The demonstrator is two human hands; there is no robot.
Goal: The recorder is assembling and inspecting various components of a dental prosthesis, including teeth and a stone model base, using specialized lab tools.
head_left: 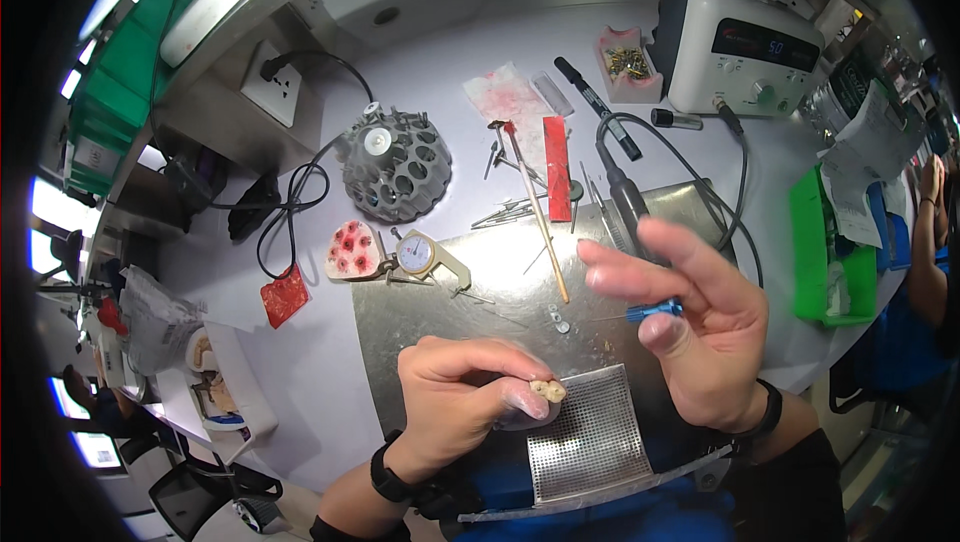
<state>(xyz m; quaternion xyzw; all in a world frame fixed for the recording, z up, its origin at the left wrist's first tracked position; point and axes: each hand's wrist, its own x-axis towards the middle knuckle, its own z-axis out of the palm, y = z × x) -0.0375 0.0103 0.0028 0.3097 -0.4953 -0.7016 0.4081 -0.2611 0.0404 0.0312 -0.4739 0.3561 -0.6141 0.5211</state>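
Observation:
My left hand [465, 382] pinches a small yellowish piece shaped like dental crowns [547, 390] between thumb and forefinger. Above and to its right is my right hand [695, 317], with a thin needle-like tool with a blue handle [655, 311] held at the thumb and its other fingers spread out. The tool's fine shaft points left, apart from the tooth piece. Below both hands lies a perforated metal plate [590, 437]. Tiny clear round bits [560, 324] rest on the metal sheet [400, 322], between the hands and the tools further back.
A dial caliper [417, 256], red-spotted pad [352, 252], grey bur holder [397, 167] and loose burs stand at left and middle. A wooden-handled brush [540, 217] and red strip [557, 170] lie centrally. At right are a corded handpiece [628, 202], control unit [745, 52] and green bin [830, 252].

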